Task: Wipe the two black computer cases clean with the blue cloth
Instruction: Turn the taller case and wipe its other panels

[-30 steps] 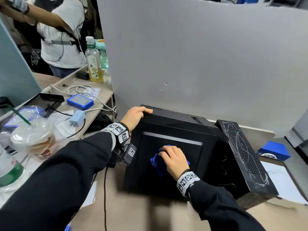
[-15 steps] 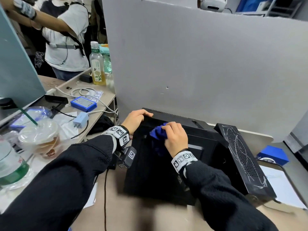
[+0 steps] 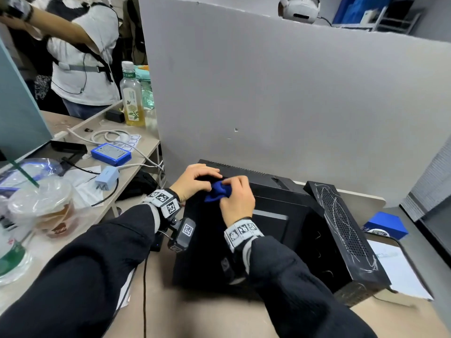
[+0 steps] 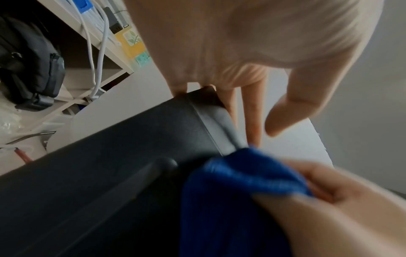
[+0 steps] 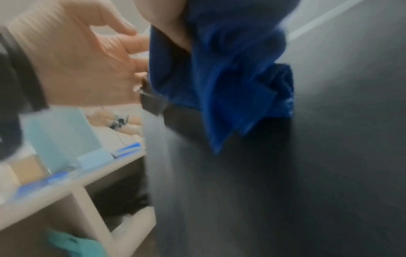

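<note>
- Sleeves, black and banded with printed markers at the wrists, fill the lower part of the head view and reach up to the middle of the frame, where both hands meet over the work.
- The right hand (image 3: 238,200) has its grip closed around the bunched blue cloth (image 3: 218,191), pinching it at the upper left corner of the near computer case (image 3: 244,240); the cloth is wadded small, probably so it can work into that corner edge.
- The left hand (image 3: 195,180) lies over the same corner with fingers extended and holding nothing, its grip loose; I judge it steadies the case against the rubbing.
- The near case lies flat at the centre of the frame on the desk (image 3: 219,318), broad panel up, which gives the cloth an easy surface.
- The second computer case (image 3: 341,230) sits just to the right, touching the first, its mesh side showing pale scribbled marks, so it appears not yet wiped.
- A grey partition (image 3: 292,93) stands behind both cases across the upper frame.
</note>
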### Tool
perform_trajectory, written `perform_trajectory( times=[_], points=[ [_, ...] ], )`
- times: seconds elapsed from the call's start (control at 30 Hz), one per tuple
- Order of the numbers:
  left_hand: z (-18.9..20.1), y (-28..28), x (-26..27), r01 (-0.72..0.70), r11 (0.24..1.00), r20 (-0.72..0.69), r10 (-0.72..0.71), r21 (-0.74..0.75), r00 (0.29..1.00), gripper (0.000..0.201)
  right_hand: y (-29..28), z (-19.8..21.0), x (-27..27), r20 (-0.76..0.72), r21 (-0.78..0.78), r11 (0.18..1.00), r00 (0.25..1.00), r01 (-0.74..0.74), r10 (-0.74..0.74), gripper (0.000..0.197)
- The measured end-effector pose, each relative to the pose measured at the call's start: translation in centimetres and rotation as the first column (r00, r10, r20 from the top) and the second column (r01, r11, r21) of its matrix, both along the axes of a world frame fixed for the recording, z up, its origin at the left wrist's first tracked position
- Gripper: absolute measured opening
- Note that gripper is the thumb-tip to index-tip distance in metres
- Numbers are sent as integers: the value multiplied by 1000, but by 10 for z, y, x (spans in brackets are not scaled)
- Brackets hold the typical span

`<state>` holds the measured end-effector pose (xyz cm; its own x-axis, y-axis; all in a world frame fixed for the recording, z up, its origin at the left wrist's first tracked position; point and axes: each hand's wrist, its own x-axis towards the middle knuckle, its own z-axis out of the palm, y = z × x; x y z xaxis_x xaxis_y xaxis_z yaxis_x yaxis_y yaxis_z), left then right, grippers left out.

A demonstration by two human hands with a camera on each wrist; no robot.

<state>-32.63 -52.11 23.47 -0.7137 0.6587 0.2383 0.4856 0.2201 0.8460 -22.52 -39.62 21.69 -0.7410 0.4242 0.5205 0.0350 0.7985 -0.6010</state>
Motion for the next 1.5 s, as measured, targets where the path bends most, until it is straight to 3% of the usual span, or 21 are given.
perform_trajectory(
  times=[0.07, 0.13, 0.2, 0.27, 0.3, 0.33, 0.4, 0.47, 0.53, 0.6, 0.67, 0.77, 0.87, 1.0, 1.1, 1.17, 1.3, 1.4, 1.5],
  points=[
    [-6, -6, 2, -18, 1000, -38, 17, -24, 999, 77, -17, 16, -10, 14, -236, 971, 999, -40, 45, 34],
    [-9, -9, 3, -53, 997, -30, 55, 47, 998, 68, -20, 31, -16, 9, -404, 906, 990, -127, 143, 35],
    [-8, -11, 13, -117, 990, -57, 121, 80, 991, 52, -9, 40, -12, 18, -443, 844, 938, -303, 346, 39],
    [-16, -11, 20, -169, 982, -164, 181, 87, 970, 41, 9, 45, 0, 73, -485, 753, 837, -446, 543, 45],
    [-19, -10, 27, -179, 978, -204, 198, 105, 959, 33, 21, 45, 10, 91, -478, 751, 825, -455, 558, 43],
    [-24, -9, 32, -184, 974, -229, 211, 135, 950, 26, 35, 46, 20, 91, -425, 806, 867, -412, 491, 38],
    [-30, -7, 41, -208, 961, -235, 248, 181, 940, 22, 73, 41, 37, 48, -187, 974, 989, -126, 137, 26],
    [-32, -5, 48, -246, 945, -215, 292, 216, 932, 22, 106, 36, 49, 128, 49, 977, 969, 208, -212, 23],
    [-32, -4, 51, -299, 926, -230, 350, 228, 908, 19, 121, 23, 53, 293, 209, 941, 901, 267, -320, 28],
    [-23, -2, 49, -348, 922, -231, 380, 168, 896, 18, 120, 10, 56, 316, 317, 915, 881, 251, -351, 42],
    [-6, 0, 44, -362, 932, -170, 360, 24, 917, 9, 114, 2, 62, 257, 324, 908, 899, 265, -354, 49],
    [27, 5, 28, -260, 961, 20, 263, -99, 965, 6, 107, 1, 68, 216, 306, 900, 898, 309, -382, 44],
    [57, 7, 1, -243, 963, 149, 259, -120, 954, 14, 107, -4, 74, 177, 333, 885, 900, 326, -398, 33],
    [66, 5, -17, -245, 958, 330, 283, -152, 901, 17, 106, -8, 76, 161, 319, 883, 898, 344, -408, 33],
    [49, 11, -23, -252, 960, 554, 278, -125, 784, 22, 110, -7, 70, 226, 343, 880, 881, 328, -416, 36],
    [45, 18, -26, -227, 956, 534, 292, -187, 793, 24, 113, -6, 66, 252, 340, 884, 874, 322, -415, 36],
    [49, 27, -26, -114, 944, 343, 223, -309, 913, 15, 119, -8, 66, 229, 336, 892, 892, 303, -389, 37],
    [51, 26, -19, -122, 911, 278, 244, -393, 929, 5, 127, -8, 63, 221, 324, 907, 910, 270, -350, 46],
    [47, 25, -16, -157, 867, 169, 264, -474, 950, 41, 129, -9, 57, 165, 301, 922, 939, 242, -301, 54]
  ],
)
